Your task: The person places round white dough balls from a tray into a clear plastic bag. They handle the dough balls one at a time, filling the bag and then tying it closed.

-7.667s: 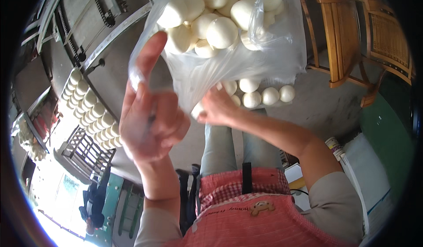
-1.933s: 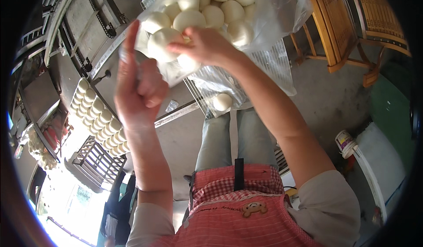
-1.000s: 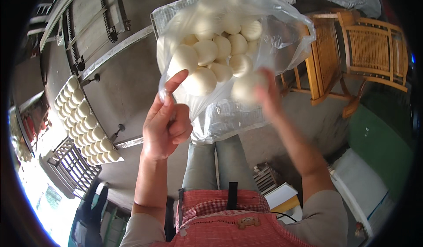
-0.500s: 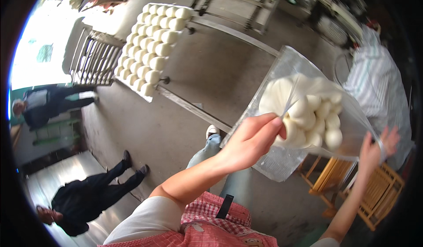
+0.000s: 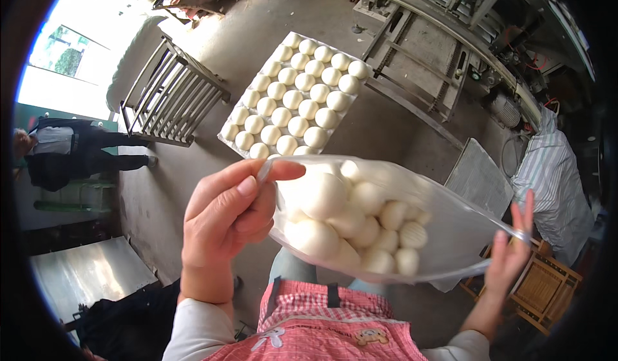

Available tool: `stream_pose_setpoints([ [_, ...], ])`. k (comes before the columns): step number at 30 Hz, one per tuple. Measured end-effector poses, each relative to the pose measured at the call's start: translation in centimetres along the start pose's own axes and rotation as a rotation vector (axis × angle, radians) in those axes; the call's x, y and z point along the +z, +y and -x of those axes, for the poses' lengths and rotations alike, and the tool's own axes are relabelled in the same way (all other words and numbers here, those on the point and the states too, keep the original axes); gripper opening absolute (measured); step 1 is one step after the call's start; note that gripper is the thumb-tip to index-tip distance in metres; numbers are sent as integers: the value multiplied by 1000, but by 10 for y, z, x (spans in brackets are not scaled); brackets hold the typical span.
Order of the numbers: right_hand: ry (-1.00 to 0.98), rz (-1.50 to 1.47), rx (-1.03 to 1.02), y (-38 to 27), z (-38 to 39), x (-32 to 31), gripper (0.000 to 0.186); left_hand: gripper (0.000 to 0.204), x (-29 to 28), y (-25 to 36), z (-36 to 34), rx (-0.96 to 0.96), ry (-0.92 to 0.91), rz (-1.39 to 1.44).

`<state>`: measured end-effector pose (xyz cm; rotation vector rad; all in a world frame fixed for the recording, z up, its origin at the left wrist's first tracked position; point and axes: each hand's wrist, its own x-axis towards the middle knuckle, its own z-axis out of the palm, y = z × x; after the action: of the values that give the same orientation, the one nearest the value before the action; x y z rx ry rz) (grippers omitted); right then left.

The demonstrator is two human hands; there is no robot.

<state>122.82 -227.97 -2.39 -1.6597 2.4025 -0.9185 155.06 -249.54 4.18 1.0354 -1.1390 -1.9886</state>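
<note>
A clear plastic bag (image 5: pixel 450 242) stretches between my two hands, with several smooth white buns (image 5: pixel 367 232) heaped in its left and middle part. One gathered corner of the bag is pinched between the thumb and fingers of my left hand (image 5: pixel 228 210). My right hand (image 5: pixel 508 251) holds the bag's right end, its edge caught across fingers that stick partly outward. Just beyond my left hand is a flat tray (image 5: pixel 315 47) with rows of the same round white buns on it.
A slatted metal rack (image 5: pixel 170 94) stands at the left. A metal machine frame (image 5: pixel 418 58) is at the far right. A striped woven sack (image 5: pixel 557 190) and a wooden chair (image 5: pixel 544 284) are to the right. A person in dark clothes (image 5: pixel 77 145) is at the left.
The bag has swung left and nearer, now stretched in front of the apron. My left hand has moved left with its corner. The bun tray shows closer to the middle of the view.
</note>
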Motion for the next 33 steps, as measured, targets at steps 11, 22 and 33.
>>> stream_pose_setpoints([
  [11, -125, -135, 350, -124, -51, 281, 67, 32, -191, 79, -128, -84, 212, -224],
  [22, -502, -426, 781, -83, -166, 440, 56, 31, -310, 29, -379, -312, 176, -218],
  [33, -351, 205, 753, 112, -431, 679, 96, 43, -383, 16, -475, -501, -363, 110],
])
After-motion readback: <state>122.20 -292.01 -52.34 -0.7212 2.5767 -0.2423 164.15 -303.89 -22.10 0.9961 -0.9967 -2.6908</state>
